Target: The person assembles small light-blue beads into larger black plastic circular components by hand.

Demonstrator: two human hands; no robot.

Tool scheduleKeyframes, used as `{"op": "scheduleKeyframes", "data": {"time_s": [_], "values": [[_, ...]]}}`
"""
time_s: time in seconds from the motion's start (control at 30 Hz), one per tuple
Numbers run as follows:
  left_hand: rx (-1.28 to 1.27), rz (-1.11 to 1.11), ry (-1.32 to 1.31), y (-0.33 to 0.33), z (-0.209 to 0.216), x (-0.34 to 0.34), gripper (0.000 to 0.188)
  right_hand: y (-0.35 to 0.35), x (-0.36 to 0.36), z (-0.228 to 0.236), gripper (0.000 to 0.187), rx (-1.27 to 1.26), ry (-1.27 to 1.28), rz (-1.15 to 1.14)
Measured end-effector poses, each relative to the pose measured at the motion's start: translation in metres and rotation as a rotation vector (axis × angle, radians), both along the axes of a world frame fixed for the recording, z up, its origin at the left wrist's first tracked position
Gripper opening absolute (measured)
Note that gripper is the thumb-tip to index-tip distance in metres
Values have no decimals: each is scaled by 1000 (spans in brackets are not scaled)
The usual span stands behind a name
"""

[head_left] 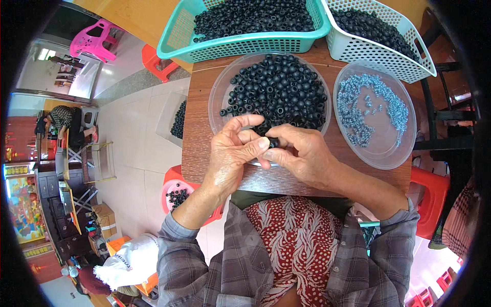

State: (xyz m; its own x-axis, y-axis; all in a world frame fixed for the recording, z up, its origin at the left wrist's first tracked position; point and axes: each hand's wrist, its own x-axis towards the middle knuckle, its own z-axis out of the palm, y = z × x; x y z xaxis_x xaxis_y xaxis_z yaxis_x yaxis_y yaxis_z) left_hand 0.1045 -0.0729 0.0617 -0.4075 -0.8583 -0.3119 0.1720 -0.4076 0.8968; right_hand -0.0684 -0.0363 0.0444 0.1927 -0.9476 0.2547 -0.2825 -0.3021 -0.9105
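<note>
Near the table's front edge, my right hand [309, 153] pinches a small round black hollow part [274, 143] between thumb and fingers. Right beside it is my left hand [232, 151], its thumb tip and bent fingers brought together near that part. Whatever the left fingers hold is too small or hidden to make out. Just beyond both hands stands a round clear plastic tub [217, 97] with many similar black parts [279, 84]. To its right, an oval clear tub [376, 157] holds small blue-grey metallic pieces [396, 110].
A teal basket [245, 45] and a white basket [378, 60], both with black parts, stand at the back. Left of the table are a pink basin [167, 197] on a red stool and a clear bin [166, 115]. Another person [61, 116] sits far left.
</note>
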Motion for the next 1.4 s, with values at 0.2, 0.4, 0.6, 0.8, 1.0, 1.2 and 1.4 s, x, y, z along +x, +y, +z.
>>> {"op": "scheduleKeyframes", "data": {"time_s": [0.2, 0.4, 0.6, 0.8, 1.0, 1.2, 1.4], "values": [[3, -26, 42, 1, -9, -2, 41, -3, 6, -8, 7, -337, 103, -47], [-261, 9, -174, -14, -3, 8, 30, -7, -2, -9, 20, 215, -199, 1], [-604, 76, -490, -66, -26, 32, 29, -19, -19, 8, 29, 484, -303, 58], [-890, -85, -831, -83, -28, 16, 39, -23, -21, 8, 22, 562, -301, 42], [-1208, -200, -920, -94, -31, 9, 42, -23, -26, -5, 20, 542, -341, 0], [-1368, -300, -1000, -97, -33, 6, 38, -23, -26, 1, 19, 558, -329, -1], [-1224, -303, -1034, -91, -30, -1, 43, -24, -28, 2, 18, 543, -319, -41]]}}
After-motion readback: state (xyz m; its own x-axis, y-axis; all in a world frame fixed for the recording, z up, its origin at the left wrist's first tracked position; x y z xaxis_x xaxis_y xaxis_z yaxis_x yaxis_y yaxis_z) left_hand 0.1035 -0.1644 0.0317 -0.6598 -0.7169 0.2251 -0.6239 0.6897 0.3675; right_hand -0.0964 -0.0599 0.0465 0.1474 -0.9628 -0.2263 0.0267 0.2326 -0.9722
